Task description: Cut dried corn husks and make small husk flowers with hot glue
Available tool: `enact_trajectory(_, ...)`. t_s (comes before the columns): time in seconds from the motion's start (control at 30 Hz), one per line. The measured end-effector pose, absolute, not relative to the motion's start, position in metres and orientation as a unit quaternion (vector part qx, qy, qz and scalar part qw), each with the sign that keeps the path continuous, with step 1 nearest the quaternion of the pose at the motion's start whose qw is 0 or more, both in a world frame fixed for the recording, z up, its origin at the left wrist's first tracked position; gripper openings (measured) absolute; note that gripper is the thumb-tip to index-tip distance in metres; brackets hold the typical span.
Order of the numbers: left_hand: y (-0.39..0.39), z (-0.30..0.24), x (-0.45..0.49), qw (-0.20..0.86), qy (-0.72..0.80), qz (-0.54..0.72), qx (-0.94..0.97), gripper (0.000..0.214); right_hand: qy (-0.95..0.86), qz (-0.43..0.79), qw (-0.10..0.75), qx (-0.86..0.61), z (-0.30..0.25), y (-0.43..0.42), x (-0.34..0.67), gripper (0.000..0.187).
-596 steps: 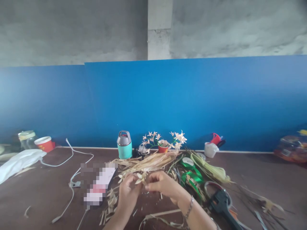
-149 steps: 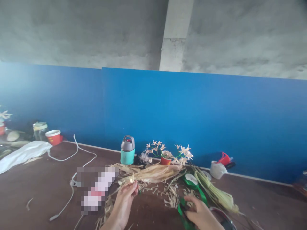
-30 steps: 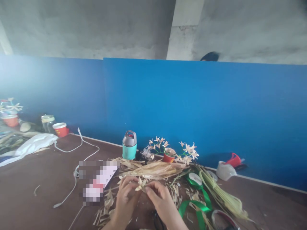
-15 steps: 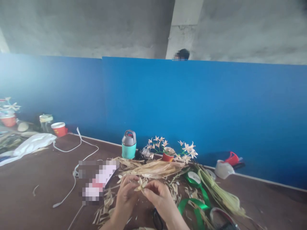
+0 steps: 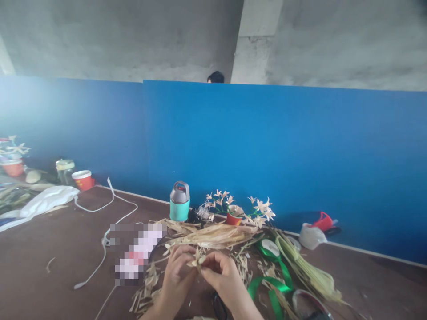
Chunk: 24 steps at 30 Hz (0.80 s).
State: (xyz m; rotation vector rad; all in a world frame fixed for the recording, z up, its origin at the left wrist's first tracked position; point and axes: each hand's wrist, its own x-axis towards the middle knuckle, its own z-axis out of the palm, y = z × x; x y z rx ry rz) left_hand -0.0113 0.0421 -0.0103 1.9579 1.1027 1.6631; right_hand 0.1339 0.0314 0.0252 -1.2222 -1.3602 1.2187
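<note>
A small pale flower (image 5: 197, 261), with pointed petals that look like dried husk, is held between my two hands above the table's near middle. My right hand (image 5: 220, 271) pinches it from the right with thumb and fingertips. On its other side, my left hand (image 5: 180, 269) is closed, its fingers curled around the flower's lower left part; the exact grip is partly hidden. Scraps of husk (image 5: 151, 280) lie about both hands. Just beyond them rests a pile of dry husks (image 5: 213, 235). A black-handled tool (image 5: 219, 306), partly covered, lies under my right wrist.
Husk flowers on green stems (image 5: 263, 206) stand by a red cup (image 5: 234, 218) and a turquoise flask (image 5: 179, 209). Green ribbon (image 5: 271, 282) and a bundle of pale stalks (image 5: 307, 269) lie right. White cable (image 5: 103, 249) crosses the left. A blue partition (image 5: 267, 142) closes the back.
The flower has turned a little between my fingers, its petals now pointing more upward. Behind the partition, a person's head has moved left.
</note>
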Motion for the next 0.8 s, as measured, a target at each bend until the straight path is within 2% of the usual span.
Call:
enact_trajectory(0.5,0.0429,-0.0087,-0.0135,0.156,0.386,0.576,0.704,0.018,-0.545,0.497,0.460,-0.494,0.0273,0.0333,0.1387,0.020)
enact_trajectory(0.8,0.0420,-0.0071,-0.0115,0.222,0.374,0.565,0.701,0.013,-0.540,0.486,0.460,-0.510,0.0296,0.0343,0.1405,0.019)
